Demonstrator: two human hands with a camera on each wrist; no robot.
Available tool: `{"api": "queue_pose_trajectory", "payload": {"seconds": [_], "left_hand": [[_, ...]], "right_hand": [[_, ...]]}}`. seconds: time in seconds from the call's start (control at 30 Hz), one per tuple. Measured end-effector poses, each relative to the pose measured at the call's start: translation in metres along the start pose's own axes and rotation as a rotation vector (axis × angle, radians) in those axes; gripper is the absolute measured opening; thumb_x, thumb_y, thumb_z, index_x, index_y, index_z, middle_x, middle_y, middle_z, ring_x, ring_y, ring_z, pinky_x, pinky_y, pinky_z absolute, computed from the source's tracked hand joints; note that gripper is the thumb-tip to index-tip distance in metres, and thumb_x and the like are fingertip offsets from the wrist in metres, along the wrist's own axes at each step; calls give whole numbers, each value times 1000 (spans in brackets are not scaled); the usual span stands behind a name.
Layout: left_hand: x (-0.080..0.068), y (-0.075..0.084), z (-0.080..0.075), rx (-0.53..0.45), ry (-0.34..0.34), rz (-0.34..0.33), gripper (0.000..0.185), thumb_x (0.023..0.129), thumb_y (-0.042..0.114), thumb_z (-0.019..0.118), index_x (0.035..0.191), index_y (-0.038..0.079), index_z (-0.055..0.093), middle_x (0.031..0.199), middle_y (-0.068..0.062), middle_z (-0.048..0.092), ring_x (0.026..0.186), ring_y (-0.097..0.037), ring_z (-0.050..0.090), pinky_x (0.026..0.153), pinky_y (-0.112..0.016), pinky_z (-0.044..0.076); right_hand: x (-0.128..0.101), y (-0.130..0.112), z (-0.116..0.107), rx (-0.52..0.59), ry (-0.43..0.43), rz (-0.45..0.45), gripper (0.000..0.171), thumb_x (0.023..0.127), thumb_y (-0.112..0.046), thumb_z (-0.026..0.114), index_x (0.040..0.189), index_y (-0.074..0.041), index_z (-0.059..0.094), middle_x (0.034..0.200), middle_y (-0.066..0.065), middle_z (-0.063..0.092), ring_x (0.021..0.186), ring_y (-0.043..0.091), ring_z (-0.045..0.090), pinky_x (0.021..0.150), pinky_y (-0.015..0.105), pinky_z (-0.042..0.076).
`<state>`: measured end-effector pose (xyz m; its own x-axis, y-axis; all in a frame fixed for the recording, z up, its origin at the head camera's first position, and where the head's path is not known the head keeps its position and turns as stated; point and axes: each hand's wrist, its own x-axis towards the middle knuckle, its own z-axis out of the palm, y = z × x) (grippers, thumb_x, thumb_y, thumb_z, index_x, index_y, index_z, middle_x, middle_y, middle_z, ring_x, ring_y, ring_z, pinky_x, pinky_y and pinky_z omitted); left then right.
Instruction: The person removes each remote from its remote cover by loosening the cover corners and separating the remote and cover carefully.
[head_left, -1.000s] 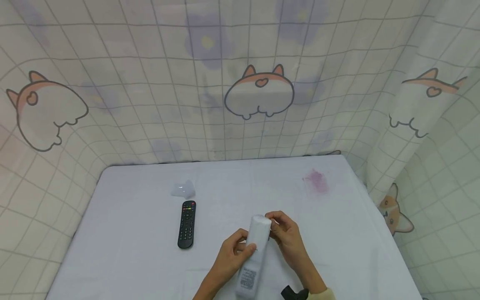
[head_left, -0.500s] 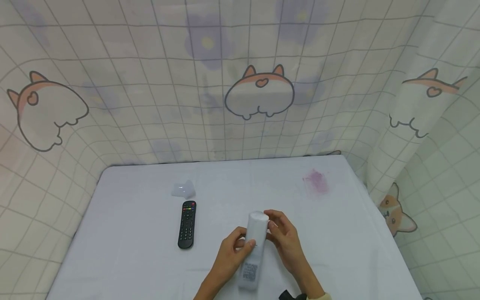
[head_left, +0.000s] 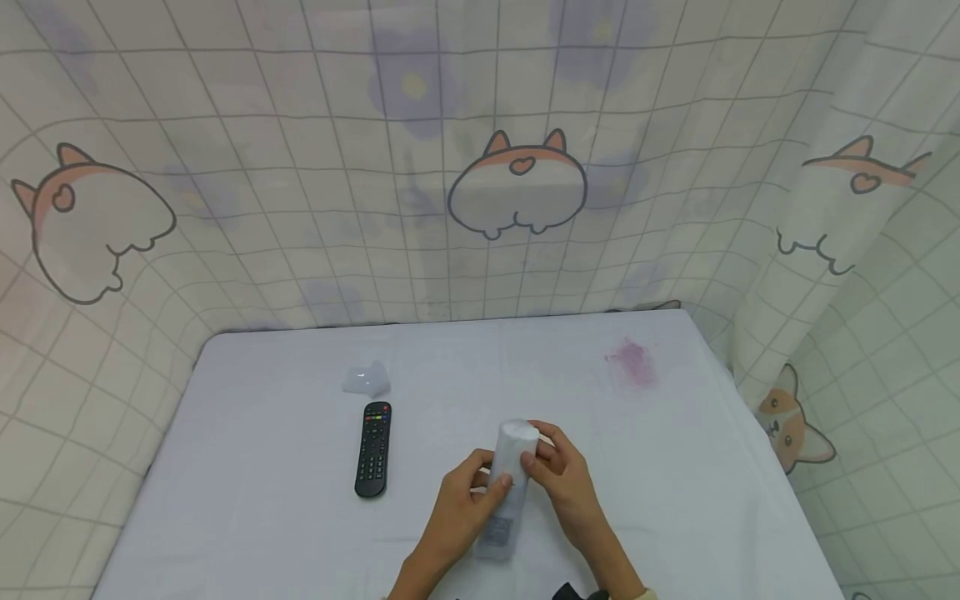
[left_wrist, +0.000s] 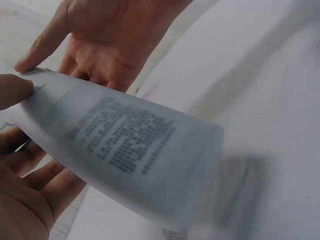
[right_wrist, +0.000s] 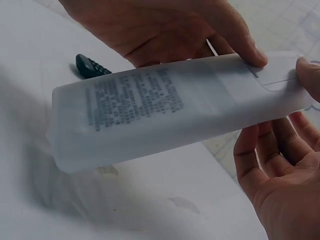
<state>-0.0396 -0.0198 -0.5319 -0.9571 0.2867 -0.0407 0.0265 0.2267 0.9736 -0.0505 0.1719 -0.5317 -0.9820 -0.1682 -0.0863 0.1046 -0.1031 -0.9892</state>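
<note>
Both hands hold a long white remote (head_left: 508, 487) in a cloudy translucent sleeve a little above the table, near the front middle. Printed text shows on its back (left_wrist: 125, 145) (right_wrist: 135, 102). My left hand (head_left: 480, 487) grips its left side, thumb on the upper face (left_wrist: 12, 90). My right hand (head_left: 553, 467) grips the far end from the right, thumb near the tip (right_wrist: 310, 75). A black remote (head_left: 373, 448) lies flat on the table to the left of the hands, untouched; its end also shows (right_wrist: 90, 65).
A small crumpled clear plastic piece (head_left: 367, 379) lies just beyond the black remote. A pink stain (head_left: 633, 362) marks the white table cover (head_left: 247, 500) at the back right. Patterned curtains (head_left: 480, 208) enclose the table behind and on both sides.
Both hands have carried the white remote a little away from me; its near end has lifted off the bottom of the picture. The black remote has not moved.
</note>
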Motion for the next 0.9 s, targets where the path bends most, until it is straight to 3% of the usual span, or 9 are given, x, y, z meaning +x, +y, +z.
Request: {"api": "queue_pose_trajectory", "payload": {"seconds": [0.2, 0.37, 0.6, 0.9], "left_hand": [[0, 3, -1, 151, 45, 32, 48, 104, 52, 60, 132, 13, 63, 116, -4, 73, 94, -8, 70, 74, -20, 60], [0, 6, -3, 240, 176, 105, 42, 102, 42, 68, 134, 15, 61, 116, 3, 70, 92, -6, 68, 75, -21, 60], [3, 13, -3, 258, 363, 207, 35, 94, 18, 80, 122, 13, 61, 111, 3, 69, 90, -5, 68, 76, -20, 61], [7, 14, -3, 241, 407, 286, 31, 91, 19, 83, 114, 16, 62, 109, 6, 66, 90, -9, 69, 73, -19, 60]], "right_hand": [[0, 0, 4, 21, 28, 5, 48, 103, -12, 65, 147, -8, 48, 125, -9, 74, 116, 12, 70, 99, 27, 55], [1, -1, 9, 30, 69, 15, 48, 100, -10, 68, 144, -7, 50, 122, -7, 75, 114, 11, 70, 96, 26, 56], [1, 2, 13, 28, 101, 38, 45, 98, -8, 70, 139, -4, 53, 126, -1, 74, 113, 10, 70, 95, 26, 57], [2, 4, 17, 73, 55, 58, 46, 97, -8, 72, 138, 1, 52, 127, -2, 72, 118, 11, 68, 97, 27, 56]]}}
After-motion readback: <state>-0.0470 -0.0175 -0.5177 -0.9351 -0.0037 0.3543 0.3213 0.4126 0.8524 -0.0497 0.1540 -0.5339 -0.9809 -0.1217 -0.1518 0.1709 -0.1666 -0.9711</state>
